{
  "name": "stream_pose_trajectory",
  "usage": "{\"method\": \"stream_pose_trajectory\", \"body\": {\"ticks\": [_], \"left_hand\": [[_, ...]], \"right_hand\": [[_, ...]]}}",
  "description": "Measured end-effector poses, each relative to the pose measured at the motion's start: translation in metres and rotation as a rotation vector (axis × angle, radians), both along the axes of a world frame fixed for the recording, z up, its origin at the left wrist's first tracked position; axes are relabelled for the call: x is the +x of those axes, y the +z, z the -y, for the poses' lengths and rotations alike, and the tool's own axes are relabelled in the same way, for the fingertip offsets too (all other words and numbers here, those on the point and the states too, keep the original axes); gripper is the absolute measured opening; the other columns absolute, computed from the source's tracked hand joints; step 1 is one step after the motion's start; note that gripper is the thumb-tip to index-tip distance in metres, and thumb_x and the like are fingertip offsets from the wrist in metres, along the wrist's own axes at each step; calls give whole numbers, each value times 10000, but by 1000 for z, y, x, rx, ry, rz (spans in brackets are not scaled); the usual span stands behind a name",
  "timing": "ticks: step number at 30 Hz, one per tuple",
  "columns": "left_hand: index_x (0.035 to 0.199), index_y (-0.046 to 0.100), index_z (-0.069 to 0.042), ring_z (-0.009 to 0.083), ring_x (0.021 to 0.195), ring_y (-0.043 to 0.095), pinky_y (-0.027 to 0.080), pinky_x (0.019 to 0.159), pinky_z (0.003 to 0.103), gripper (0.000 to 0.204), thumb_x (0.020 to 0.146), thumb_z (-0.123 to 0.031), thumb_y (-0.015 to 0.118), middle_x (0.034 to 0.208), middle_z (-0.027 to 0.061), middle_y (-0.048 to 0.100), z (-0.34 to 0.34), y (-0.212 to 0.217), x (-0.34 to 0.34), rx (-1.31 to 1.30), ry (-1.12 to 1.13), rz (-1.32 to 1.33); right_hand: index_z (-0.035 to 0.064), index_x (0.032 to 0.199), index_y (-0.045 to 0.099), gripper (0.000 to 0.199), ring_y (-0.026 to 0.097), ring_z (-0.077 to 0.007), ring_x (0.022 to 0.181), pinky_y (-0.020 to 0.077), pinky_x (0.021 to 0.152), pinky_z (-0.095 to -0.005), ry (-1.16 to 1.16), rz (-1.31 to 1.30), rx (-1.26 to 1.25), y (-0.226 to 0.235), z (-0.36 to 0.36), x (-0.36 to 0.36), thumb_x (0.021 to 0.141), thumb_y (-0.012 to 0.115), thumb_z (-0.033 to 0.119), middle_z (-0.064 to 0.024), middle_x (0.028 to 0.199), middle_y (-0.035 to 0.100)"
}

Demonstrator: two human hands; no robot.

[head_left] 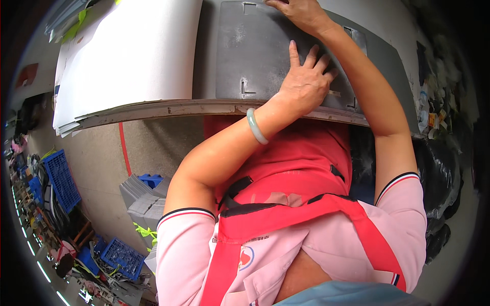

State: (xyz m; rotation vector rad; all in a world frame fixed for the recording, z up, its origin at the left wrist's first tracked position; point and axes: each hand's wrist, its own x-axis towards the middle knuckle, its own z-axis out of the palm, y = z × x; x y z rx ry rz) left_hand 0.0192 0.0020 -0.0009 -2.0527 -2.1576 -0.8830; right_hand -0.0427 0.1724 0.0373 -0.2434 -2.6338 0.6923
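Sitting leftward is a blue crate point(62, 179), contents unclear; a grey panel point(247, 58) is lying beneath the splayed, empty left hand point(306, 85), the right hand point(304, 14) showing no readable grip.

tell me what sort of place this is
Probably a factory or workshop: a stack of large white sheets on a workbench, blue plastic crates and a red apron suggest it.

Blue crates point(62, 181) lie at left, black plastic bags point(435, 176) at right.
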Motion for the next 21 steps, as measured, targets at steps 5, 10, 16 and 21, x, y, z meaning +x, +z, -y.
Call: {"method": "stream_pose_trajectory", "body": {"ticks": [5,10,16,21], "left_hand": [[1389,600,-141,384,1416,380,252,1060,839,513,884,-202,673,1465,145,440,-3,-1,2,35,9,-6],[1415,575,-119,387,1408,389,254,1061,839,542,889,-205,670,1463,152,442,-3,2,1,14,-10,0],[1412,591,-140,376,1397,402,258,1064,834,544,885,-240,686,1435,131,480,-2,-1,-1,7,16,-40],[1336,658,-127,387,1394,402,250,1066,838,479,877,-260,697,1404,136,512,-3,-1,-1,43,-1,1]], "right_hand": [[15,982,749,182,713,-399,837,559,771,-449,70,42,39,2,10,-39,902,693,169,-236,901,721],[20,940,751,172,697,-426,828,556,750,-471,105,77,111,-6,8,-48,900,683,172,-251,876,708],[12,888,715,223,681,-450,829,550,755,-479,10,228,312,6,16,-44,904,665,229,-252,873,698],[-20,959,662,136,683,-212,591,572,553,-352,-35,126,-511,15,24,-38,896,607,86,-132,723,694]]}}
